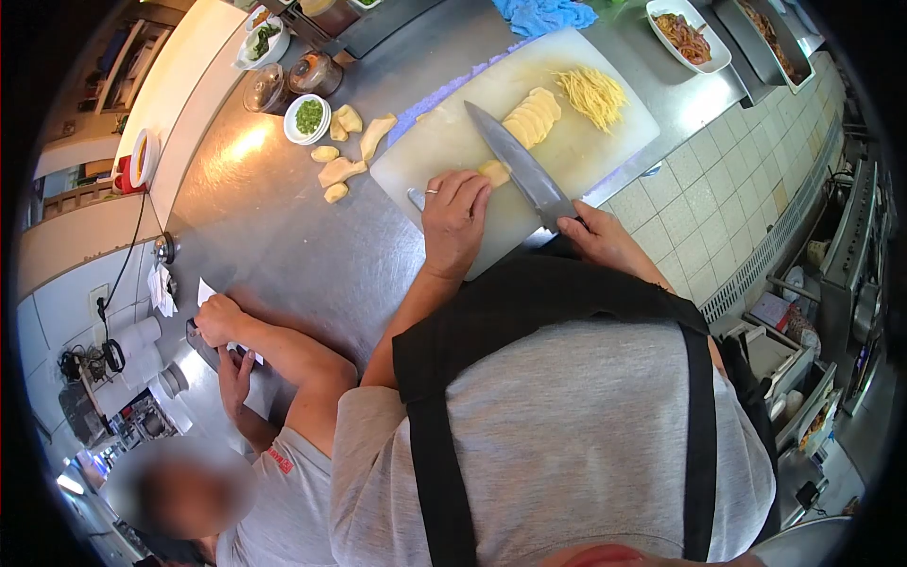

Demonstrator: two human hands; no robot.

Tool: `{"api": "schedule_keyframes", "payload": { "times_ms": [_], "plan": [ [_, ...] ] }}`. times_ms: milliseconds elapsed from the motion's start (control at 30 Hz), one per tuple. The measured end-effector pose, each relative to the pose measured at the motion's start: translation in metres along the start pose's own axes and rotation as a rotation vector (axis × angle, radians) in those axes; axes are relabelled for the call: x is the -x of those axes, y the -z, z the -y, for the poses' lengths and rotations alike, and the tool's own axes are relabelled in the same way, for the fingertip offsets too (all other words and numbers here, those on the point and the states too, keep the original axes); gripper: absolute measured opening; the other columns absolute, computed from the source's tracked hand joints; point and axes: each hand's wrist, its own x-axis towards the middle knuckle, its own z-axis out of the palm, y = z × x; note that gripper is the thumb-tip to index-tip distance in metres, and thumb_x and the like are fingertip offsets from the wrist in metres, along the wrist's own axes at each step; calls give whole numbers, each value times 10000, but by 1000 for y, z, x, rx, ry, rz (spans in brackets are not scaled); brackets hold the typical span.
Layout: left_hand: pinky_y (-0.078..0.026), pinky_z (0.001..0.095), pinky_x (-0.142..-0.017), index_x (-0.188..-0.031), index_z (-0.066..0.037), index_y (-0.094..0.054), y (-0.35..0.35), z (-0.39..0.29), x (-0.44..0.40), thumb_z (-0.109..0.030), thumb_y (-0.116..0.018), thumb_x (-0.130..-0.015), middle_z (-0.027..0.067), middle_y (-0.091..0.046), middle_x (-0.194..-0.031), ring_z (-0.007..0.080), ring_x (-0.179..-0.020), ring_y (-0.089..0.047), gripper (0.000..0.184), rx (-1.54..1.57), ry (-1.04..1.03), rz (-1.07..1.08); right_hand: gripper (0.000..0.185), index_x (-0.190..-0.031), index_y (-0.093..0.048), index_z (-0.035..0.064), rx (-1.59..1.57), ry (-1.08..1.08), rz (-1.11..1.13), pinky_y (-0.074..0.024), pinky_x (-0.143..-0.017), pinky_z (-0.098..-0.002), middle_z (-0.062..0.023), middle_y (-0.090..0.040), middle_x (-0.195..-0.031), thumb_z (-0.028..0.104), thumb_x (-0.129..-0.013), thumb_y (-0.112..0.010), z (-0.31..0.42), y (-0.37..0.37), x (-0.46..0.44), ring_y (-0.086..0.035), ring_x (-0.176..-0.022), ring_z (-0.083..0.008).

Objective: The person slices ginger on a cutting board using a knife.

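A large knife (pixel 518 156) lies slantwise across the white cutting board (pixel 430 142), its handle in my right hand (pixel 597 236). Bent fingers of my left hand (pixel 455 213) press on a pale yellow piece (pixel 494 172) beside the blade. On the blade's other side, thin overlapping slices (pixel 532 118) form a row. Further right on the board is a pile of fine yellow shreds (pixel 592 99).
Pale yellow chunks (pixel 340 171) lie left of the board, near a small bowl of chopped greens (pixel 309 117) and jars (pixel 315 74). A blue cloth (pixel 543 15) and a food dish (pixel 688 36) sit behind. A co-worker's hands (pixel 219 319) are at the left.
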Motion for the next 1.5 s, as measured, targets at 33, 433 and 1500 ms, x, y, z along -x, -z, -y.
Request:
{"api": "schedule_keyframes", "payload": {
  "times_ms": [33,433,1500],
  "plan": [
    [-486,384,-823,-903,-50,-669,-1,1,1,-21,-724,-766,78,-647,-950,294,-923,-594,150,1,0,-5,342,-1119,-562,32,12,16,14,-489,-685,-430,-197,-632,-784,345,-988,-523,1,1,2,-612,-696,-348],
    [-490,383,-828,-901,-51,-668,0,0,2,-13,-723,-761,79,-648,-953,297,-926,-592,155,9,15,2,329,-1009,-529,12,196,29,-89,-485,-702,-515,-282,-636,-826,340,-981,-524,4,1,-1,-613,-826,-488],
    [-475,383,-828,-883,-56,-666,0,2,2,-8,-713,-760,67,-642,-948,285,-929,-586,140,41,10,5,317,-1110,-559,21,53,-45,27,-486,-647,-394,-172,-615,-734,310,-984,-527,16,-1,-2,-608,-661,-262]
  ]
}}
